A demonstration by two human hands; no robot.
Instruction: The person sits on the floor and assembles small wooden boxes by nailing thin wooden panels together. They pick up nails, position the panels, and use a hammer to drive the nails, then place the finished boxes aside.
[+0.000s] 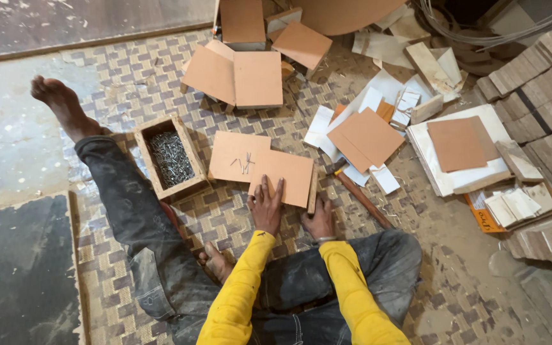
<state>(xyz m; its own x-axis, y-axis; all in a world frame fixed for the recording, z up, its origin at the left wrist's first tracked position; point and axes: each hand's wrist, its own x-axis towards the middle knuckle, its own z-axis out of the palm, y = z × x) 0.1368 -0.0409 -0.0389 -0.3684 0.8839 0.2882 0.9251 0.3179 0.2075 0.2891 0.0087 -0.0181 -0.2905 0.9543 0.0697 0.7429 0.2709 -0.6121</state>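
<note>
My left hand (pixel 266 207) lies flat, fingers apart, on the near edge of a tan rectangular board (pixel 283 176) on the woven mat. My right hand (pixel 319 220) is curled against a narrow wooden strip (pixel 313 189) standing along the board's right edge. A second tan board (pixel 234 153) lies just left, partly under the first, with a few loose nails (pixel 245 163) on it. Both sleeves are yellow.
An open wooden box of nails (pixel 169 158) stands to the left by my outstretched leg. A hammer (pixel 359 195) lies right of the strip. More tan boards (pixel 237 76) and offcuts lie further away, stacked wood pieces (pixel 538 70) at right.
</note>
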